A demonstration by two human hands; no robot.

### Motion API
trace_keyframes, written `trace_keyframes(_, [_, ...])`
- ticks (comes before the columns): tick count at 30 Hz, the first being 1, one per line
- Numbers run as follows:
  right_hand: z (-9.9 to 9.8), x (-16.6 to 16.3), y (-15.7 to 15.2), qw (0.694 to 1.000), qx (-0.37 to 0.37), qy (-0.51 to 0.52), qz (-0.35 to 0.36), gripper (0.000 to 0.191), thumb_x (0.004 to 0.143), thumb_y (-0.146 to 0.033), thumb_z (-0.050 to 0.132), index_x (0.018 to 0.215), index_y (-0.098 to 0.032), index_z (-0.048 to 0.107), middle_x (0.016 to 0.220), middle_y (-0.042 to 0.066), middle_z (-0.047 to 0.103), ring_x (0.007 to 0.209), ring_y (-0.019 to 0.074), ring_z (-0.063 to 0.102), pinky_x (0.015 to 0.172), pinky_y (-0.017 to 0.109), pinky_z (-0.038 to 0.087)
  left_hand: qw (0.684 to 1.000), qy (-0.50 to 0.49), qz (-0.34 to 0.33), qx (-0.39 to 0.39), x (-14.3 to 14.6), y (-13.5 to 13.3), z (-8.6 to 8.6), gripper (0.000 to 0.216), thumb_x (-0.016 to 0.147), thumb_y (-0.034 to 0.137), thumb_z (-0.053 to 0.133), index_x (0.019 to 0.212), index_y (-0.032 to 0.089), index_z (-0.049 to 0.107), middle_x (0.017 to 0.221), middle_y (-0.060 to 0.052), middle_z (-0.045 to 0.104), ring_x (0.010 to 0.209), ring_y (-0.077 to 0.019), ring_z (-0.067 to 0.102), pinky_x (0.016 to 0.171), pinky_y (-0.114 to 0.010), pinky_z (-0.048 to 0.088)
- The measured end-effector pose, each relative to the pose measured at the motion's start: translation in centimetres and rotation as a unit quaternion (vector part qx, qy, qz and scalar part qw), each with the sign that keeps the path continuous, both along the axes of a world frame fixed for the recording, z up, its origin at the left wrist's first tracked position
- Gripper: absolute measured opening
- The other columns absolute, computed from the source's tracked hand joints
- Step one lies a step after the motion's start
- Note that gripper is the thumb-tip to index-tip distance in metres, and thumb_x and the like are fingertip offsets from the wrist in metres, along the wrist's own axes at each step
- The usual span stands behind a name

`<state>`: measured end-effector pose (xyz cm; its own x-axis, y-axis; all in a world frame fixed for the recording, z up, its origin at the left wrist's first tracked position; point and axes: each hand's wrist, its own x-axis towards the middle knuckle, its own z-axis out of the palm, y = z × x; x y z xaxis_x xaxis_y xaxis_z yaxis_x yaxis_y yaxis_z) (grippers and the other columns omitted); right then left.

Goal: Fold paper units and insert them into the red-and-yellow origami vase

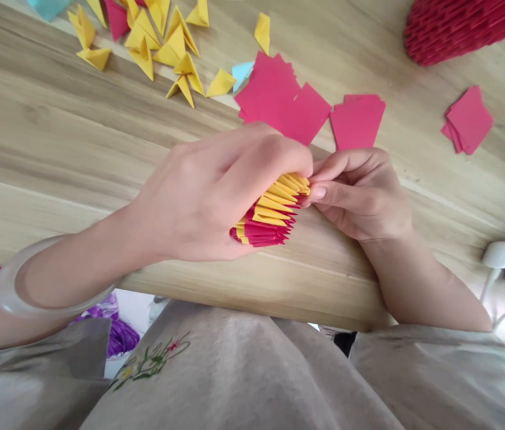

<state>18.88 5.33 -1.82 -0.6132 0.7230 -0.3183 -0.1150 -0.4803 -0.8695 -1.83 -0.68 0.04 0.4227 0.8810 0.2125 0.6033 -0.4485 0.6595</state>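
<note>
A ring-like piece of folded paper units (274, 215), red with yellow, is held above the near part of the table. My left hand (216, 191) wraps over it from the left, and the palm hides much of the piece. At its right edge my right hand (355, 191) pinches a yellow paper unit (302, 184) between thumb and forefinger. The fingers cover most of that unit, so I cannot tell whether it is joined to the rest. Just beyond my hands lie flat red paper pieces (279, 98) in an overlapping pile.
Several loose yellow folded triangles (172, 48) lie at the far left. More red paper stacks (359, 119) rest beyond my right hand, with another small stack (470, 119) farther right. A large red folded-paper model (467, 27) stands far right. A white plug (503, 255) with cables is beside the table.
</note>
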Motion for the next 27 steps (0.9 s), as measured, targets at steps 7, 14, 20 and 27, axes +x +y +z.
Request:
trace_keyframes(7, [0.0, 0.1, 0.1, 0.999, 0.017, -0.036, 0.011, 0.013, 0.062, -0.022, 0.083, 0.069, -0.021, 0.073, 0.077, 0.0, 0.072, 0.069, 0.0131, 0.067, 0.067, 0.028, 0.058, 1.0, 0.012, 0.01, -0.019, 0.2, -0.1, 0.4, 0.04, 0.082, 0.051, 0.058, 0.11, 0.023, 0.048, 0.103, -0.003, 0.062, 0.111, -0.0273, 0.061, 0.089, -0.047, 0.053])
trace_keyframes(14, [-1.0, 0.4, -0.5, 0.995, 0.088, -0.04, -0.008, 0.014, 0.067, -0.014, 0.079, 0.073, -0.024, 0.071, 0.079, -0.002, 0.073, 0.072, 0.0146, 0.068, 0.072, 0.031, 0.059, 0.999, 0.022, -0.006, 0.05, 0.2, 0.3, -0.4, 0.045, 0.078, 0.045, 0.064, 0.11, 0.016, 0.05, 0.098, -0.005, 0.063, 0.104, -0.0307, 0.065, 0.079, -0.046, 0.055])
trace_keyframes(20, [-0.9, 0.3, -0.3, 0.996, 0.081, -0.027, -0.002, 0.011, 0.069, -0.02, 0.079, 0.074, -0.022, 0.07, 0.077, -0.002, 0.072, 0.067, 0.0131, 0.068, 0.067, 0.029, 0.059, 0.999, 0.007, -0.011, 0.034, 0.1, 0.4, -0.2, 0.049, 0.076, 0.045, 0.065, 0.111, 0.015, 0.049, 0.101, -0.005, 0.064, 0.099, -0.0261, 0.066, 0.07, -0.038, 0.056])
trace_keyframes(27, [-1.1, 0.3, 0.5, 0.997, 0.058, 0.003, 0.05, 0.014, 0.069, -0.025, 0.08, 0.073, -0.02, 0.068, 0.069, -0.003, 0.07, 0.058, 0.0105, 0.066, 0.06, 0.025, 0.059, 0.999, -0.002, 0.003, 0.044, 0.2, 0.0, 0.1, 0.043, 0.077, 0.04, 0.063, 0.111, 0.018, 0.048, 0.1, -0.003, 0.063, 0.1, -0.0253, 0.066, 0.066, -0.035, 0.056])
